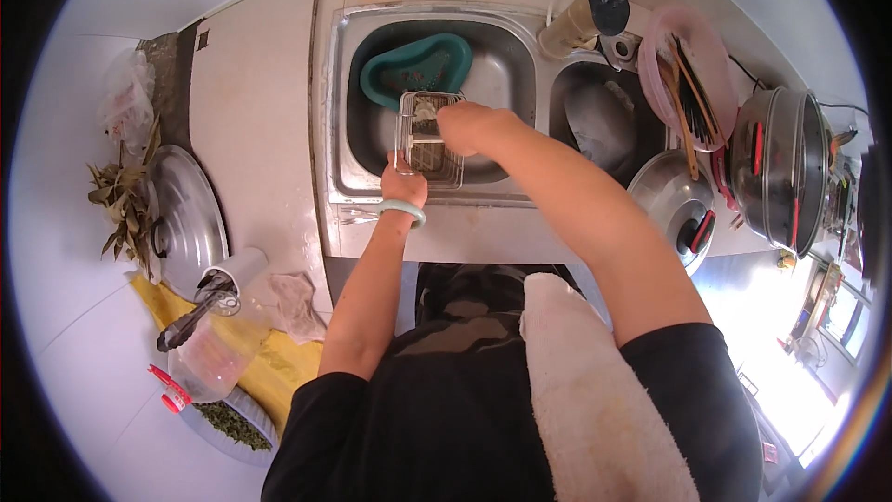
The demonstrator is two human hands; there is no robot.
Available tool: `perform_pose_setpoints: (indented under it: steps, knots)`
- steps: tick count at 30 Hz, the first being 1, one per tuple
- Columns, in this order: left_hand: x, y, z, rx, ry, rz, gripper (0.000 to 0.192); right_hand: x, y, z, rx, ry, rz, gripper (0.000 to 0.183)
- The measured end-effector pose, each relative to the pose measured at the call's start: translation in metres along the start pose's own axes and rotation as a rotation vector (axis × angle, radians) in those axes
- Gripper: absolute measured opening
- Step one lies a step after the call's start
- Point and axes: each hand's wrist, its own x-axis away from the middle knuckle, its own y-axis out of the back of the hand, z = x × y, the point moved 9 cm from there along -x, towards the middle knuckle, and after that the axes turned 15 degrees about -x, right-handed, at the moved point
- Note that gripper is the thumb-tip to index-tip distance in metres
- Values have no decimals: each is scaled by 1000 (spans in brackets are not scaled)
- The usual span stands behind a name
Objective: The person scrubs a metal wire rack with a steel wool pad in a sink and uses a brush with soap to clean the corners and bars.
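Observation:
Over the larger sink basin (498,77), my left hand (404,181) grips the near left corner of a clear, divided plastic basket or caddy (435,164) with a slotted bottom. My right hand (463,127) is closed at the caddy's right side, by its far compartment; its fingertips are hidden. A crumpled whitish thing (425,110), perhaps a cloth or scouring pad, lies in that compartment beside my right hand; whether I hold it is unclear. Behind the caddy, a green plastic strainer basket (380,77) with small reddish scraps sits in the basin.
The smaller basin (606,118) holds a large metal piece. To the right are a pink basket (651,77) with chopsticks, a pot lid (669,188) and a steamer pot (773,167). A faucet (606,7) rises behind. Forks (359,215) lie at the sink's front edge; a metal lid (191,216) stands left.

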Motion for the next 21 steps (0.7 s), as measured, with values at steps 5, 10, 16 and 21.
perform_pose_setpoints:
  steps: [5,10,16,21]
  knots:
    - [1,2,-4,-55,-38,0,24,-15,-15,-39,-108,-212,230,34]
    - [3,3,-6,-43,-41,-5,24,-22,-9,-47,-231,-106,0,32]
    - [2,3,-10,-47,-42,24,23,-21,8,-24,-226,-117,-208,22]
    - [1,0,-13,-5,-88,60,22,-31,-13,-3,-334,28,-231,24]
